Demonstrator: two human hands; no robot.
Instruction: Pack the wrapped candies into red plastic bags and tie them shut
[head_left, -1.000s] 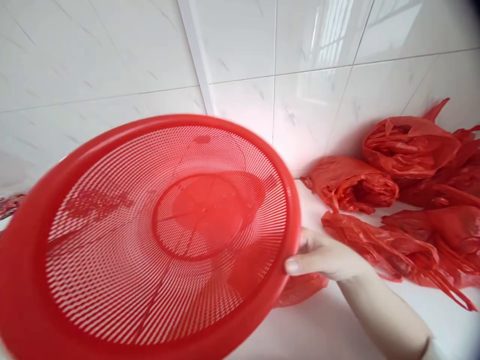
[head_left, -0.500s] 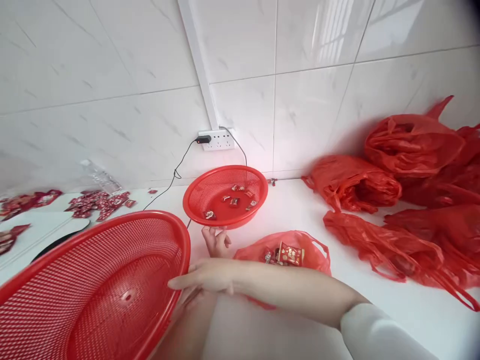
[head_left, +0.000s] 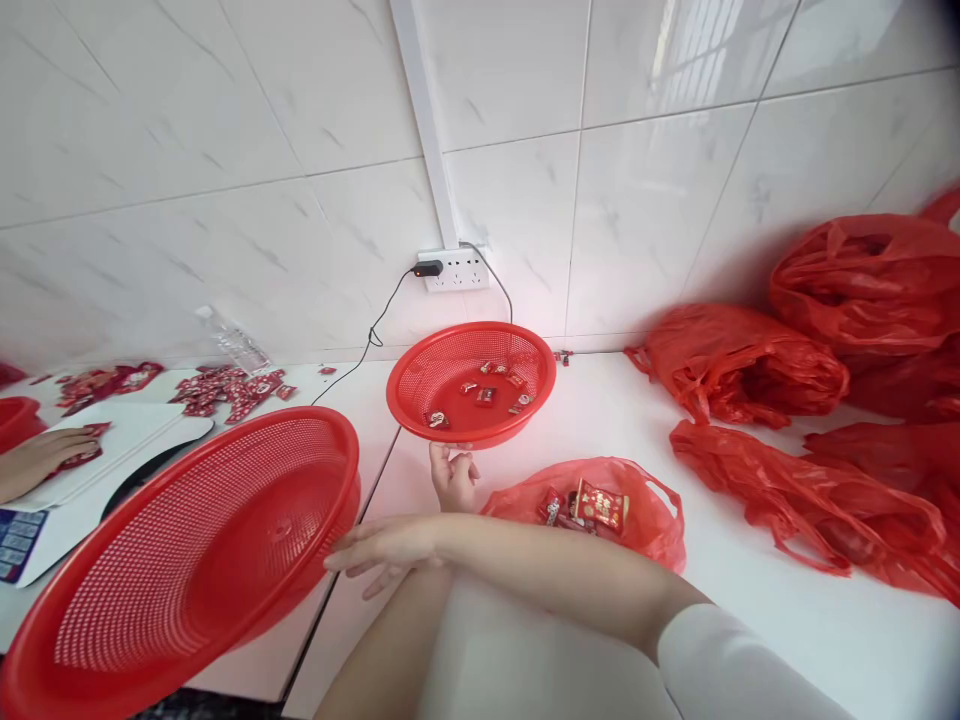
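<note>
My right hand (head_left: 386, 548) reaches across to the left over my other arm, fingers stretched out. Its fingertips are at the near right side of a large red mesh basket (head_left: 341, 430); whether they touch is hard to tell. That basket leans, and its near end hangs past the table's front edge. My left hand (head_left: 454, 482) is at the front of a smaller red basket (head_left: 409, 425), its fingers loosely bent and apart, tips by the underside of the rim. Several wrapped candies (head_left: 486, 397) lie inside. Partly behind my right forearm is a red plastic bag (head_left: 652, 535) with a red-gold packet (head_left: 600, 505).
Red plastic bags (head_left: 750, 360) are heaped along the right. At left, another person's hand (head_left: 52, 455) rests on a red packet over a white scale-like device (head_left: 135, 425). Beyond are piled red packets (head_left: 225, 390) and a clear bottle (head_left: 236, 345). A cable (head_left: 375, 330) runs to the wall socket (head_left: 459, 270).
The view has swung left, bringing the other person's hand in. The large basket has shifted left relative to the small one, and my right thumb no longer lies over its rim.
</note>
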